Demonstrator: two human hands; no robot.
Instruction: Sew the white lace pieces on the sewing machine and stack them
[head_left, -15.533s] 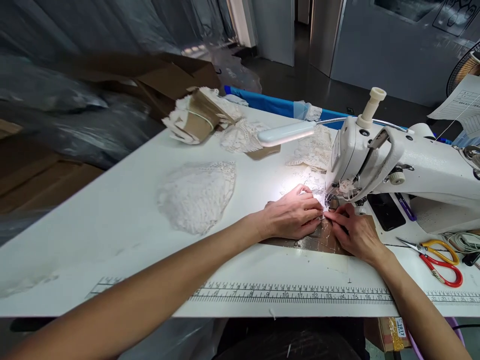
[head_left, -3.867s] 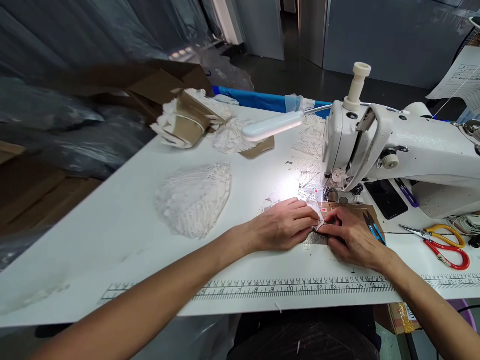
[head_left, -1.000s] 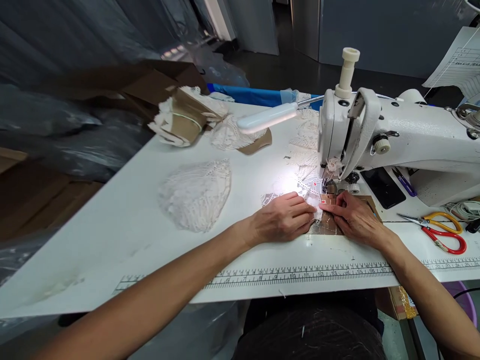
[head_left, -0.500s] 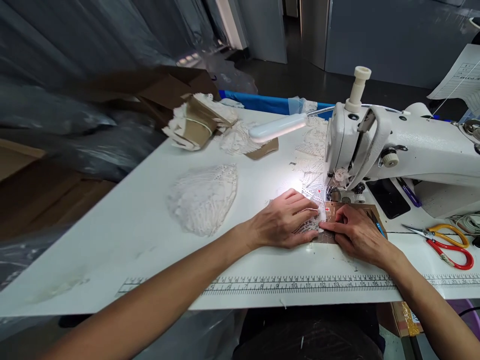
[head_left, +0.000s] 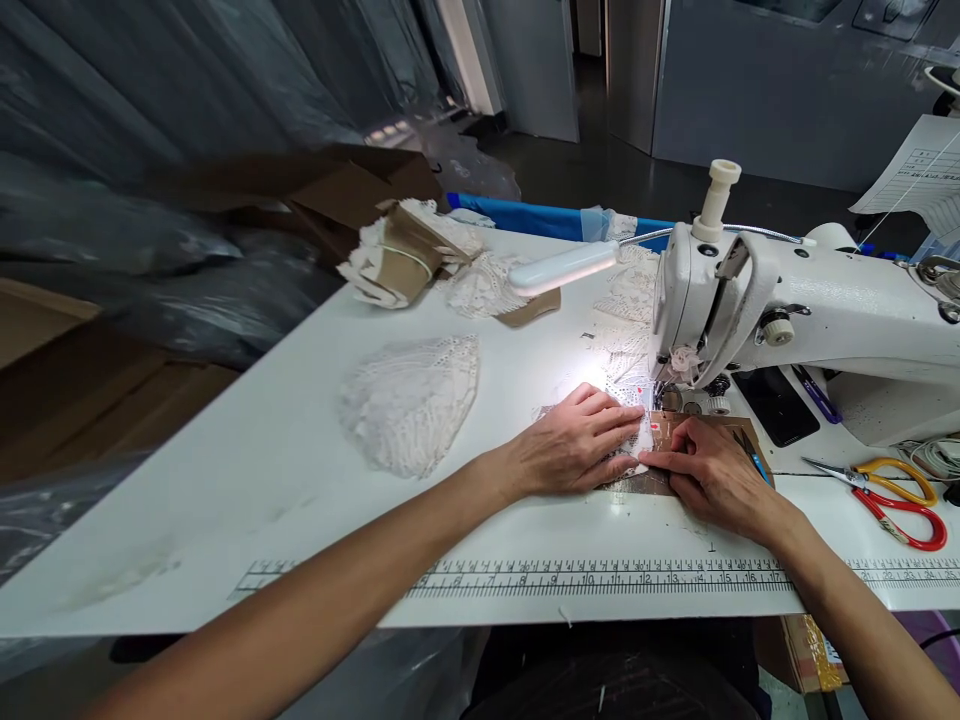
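Note:
My left hand (head_left: 581, 440) lies flat, palm down, fingers stretched over a piece of white lace fabric (head_left: 634, 375) close to the needle area of the sewing machine (head_left: 712, 290). Red marks show on the machine bed beside the lace. My right hand (head_left: 712, 470) is just right of the lace. One finger points left and touches the lace's near edge; the others are bent over a brown plate (head_left: 660, 484). No grip shows there. Small blue-handled snips (head_left: 752, 455) lie behind the right hand.
On the white table (head_left: 262, 480) are a lace piece (head_left: 412, 405), a tied bundle (head_left: 405, 260), a phone (head_left: 776, 405) and red-and-yellow scissors (head_left: 885, 490). A lamp (head_left: 562, 270) reaches over the lace. A printed ruler (head_left: 555, 578) runs along the front edge. Cardboard boxes (head_left: 112, 380) stand at left.
The whole view has shifted slightly, with things now a little lower in the picture. Both hands stay on or beside the lace in nearly the same pose.

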